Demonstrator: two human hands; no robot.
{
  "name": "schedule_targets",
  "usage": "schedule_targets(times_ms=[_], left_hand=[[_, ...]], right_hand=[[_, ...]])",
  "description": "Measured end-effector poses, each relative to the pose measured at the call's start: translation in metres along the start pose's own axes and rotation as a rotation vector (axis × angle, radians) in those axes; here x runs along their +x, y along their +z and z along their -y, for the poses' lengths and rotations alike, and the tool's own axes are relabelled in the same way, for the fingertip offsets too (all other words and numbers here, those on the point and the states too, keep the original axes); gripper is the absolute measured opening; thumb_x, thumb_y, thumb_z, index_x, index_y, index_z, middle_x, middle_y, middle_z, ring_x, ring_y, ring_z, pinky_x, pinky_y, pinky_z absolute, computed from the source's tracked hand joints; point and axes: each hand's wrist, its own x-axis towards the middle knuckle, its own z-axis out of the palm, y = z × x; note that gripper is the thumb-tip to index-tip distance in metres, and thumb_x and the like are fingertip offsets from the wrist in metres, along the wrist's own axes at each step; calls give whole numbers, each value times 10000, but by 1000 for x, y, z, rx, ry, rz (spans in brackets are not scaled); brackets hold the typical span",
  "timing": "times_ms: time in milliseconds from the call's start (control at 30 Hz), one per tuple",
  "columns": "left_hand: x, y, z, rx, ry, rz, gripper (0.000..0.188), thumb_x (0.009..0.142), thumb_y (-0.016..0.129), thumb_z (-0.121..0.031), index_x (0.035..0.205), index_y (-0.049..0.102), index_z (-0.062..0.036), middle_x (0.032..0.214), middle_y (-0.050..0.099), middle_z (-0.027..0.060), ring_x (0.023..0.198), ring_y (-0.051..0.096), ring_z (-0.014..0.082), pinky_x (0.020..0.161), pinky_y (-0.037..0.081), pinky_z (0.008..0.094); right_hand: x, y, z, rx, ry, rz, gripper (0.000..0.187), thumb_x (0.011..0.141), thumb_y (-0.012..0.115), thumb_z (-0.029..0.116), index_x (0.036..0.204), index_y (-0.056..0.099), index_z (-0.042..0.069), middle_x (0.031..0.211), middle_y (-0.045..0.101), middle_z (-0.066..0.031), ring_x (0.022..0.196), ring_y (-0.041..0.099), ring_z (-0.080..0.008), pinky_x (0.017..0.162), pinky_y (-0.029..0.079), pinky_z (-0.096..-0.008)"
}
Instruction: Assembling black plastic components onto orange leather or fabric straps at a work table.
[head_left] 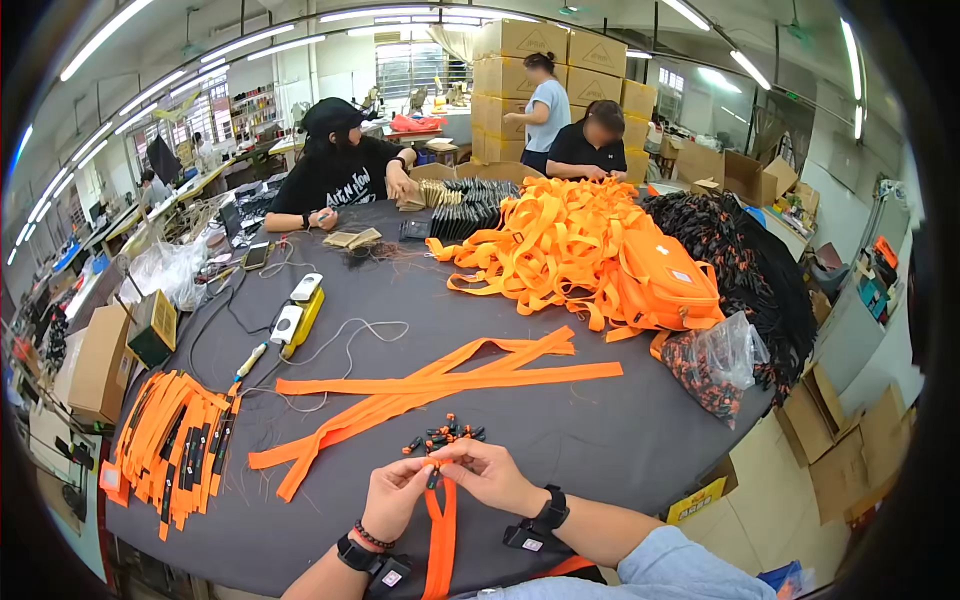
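My left hand (393, 496) and my right hand (492, 478) meet at the table's near edge, fingers pinched round the upper end of an orange zipper tape (440, 545). The tape hangs down toward me. A small black-and-orange zipper pull (433, 478) shows between my fingertips; how it sits on the tape is partly hidden. Just beyond my hands lies a little heap of similar pulls (462, 432). Farther out, several long orange zipper tapes (500, 378) lie crossed on the dark tabletop.
At left lies a row of orange strips with black pieces (175, 440), near a yellow power strip (303, 318) with cables. A tangled orange heap (550, 235), an orange bag (665, 280) and a plastic bag of pulls (712, 365) fill the right. Two people sit across the table.
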Motion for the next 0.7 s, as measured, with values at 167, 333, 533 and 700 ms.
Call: schedule_targets(times_ms=[167,333,533,700], left_hand=[[-5,4,5,-48,2,-14,185,919,601,-35,1077,639,54,969,674,79,868,632,106,811,515,243],[-4,4,2,-50,7,2,183,920,603,-40,1078,637,46,979,669,66,881,621,98,814,506,238],[-3,4,0,1,30,3,160,923,588,-27,1066,636,29,972,659,48,869,604,86,789,492,229],[-2,1,-2,178,75,-32,141,918,594,-31,1037,652,17,956,653,26,856,580,65,774,474,217]], right_hand=[[-6,0,0,-16,18,-36,203,918,602,44,1116,651,41,1038,642,-27,922,594,-88,789,482,-238],[-2,0,-1,-9,-10,-57,188,905,616,27,1083,673,47,975,632,-15,892,590,-84,764,480,-226],[0,-2,-2,-64,-44,-47,189,897,628,24,1079,675,44,965,631,-17,880,589,-84,757,482,-219],[2,-1,-3,-42,-38,-64,195,881,652,28,1075,658,9,1047,655,-48,904,613,-97,793,509,-248]])
